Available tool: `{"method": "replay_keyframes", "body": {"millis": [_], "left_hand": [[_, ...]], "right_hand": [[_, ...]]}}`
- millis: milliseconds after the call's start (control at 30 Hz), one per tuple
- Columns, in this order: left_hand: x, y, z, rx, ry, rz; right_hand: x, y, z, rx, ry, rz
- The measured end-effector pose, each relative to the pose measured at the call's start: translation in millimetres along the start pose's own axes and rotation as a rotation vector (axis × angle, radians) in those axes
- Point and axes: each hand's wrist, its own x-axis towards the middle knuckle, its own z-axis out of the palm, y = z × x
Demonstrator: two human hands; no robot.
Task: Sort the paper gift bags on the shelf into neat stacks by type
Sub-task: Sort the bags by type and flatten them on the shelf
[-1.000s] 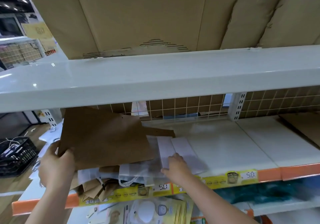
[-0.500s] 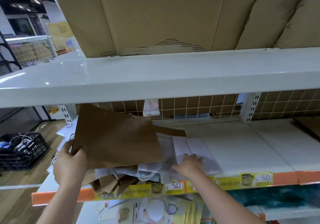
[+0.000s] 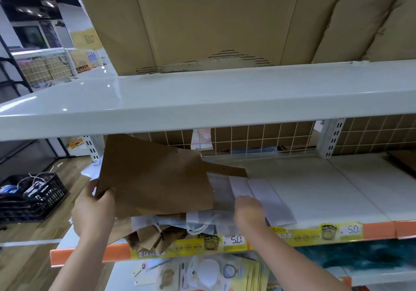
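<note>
The left hand [image 3: 93, 209] gripped the lifted corner of a brown paper bag [image 3: 155, 178], tilted above the pile on the shelf [image 3: 315, 189]. The right hand [image 3: 248, 212] pressed on white bags [image 3: 265, 198]; its fingers were hidden, so I couldn't tell its grasp.

A white metal shelf [image 3: 315, 191] with an orange front edge carries a loose heap of flat paper bags at its left end. White bags [image 3: 265, 198] lie right of a brown bag [image 3: 155, 178]; smaller brown bags [image 3: 153, 236] poke out below it, at the shelf's front edge.
</note>
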Motion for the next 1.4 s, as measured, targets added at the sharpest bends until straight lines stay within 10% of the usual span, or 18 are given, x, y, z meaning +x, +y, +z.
{"method": "replay_keyframes", "body": {"millis": [233,400,667,1033,1400], "left_hand": [[0,10,3,-0.055,0.005,0.025],[1,7,6,-0.049,0.007,0.016],[-7,0,4,-0.12,-0.014,-0.04],[-26,1,18,-0.577,0.034,-0.311],[-140,37,105,-0.582,-0.154,-0.334]], "right_hand": [[-21,-15,8,0.152,0.34,-0.179],[-13,-6,10,0.495,-0.068,0.017],[4,3,11,0.88,-0.259,0.251],[0,92,-16,1.609,0.138,0.317],[-35,252,-22,1.621,0.301,0.363]]}}
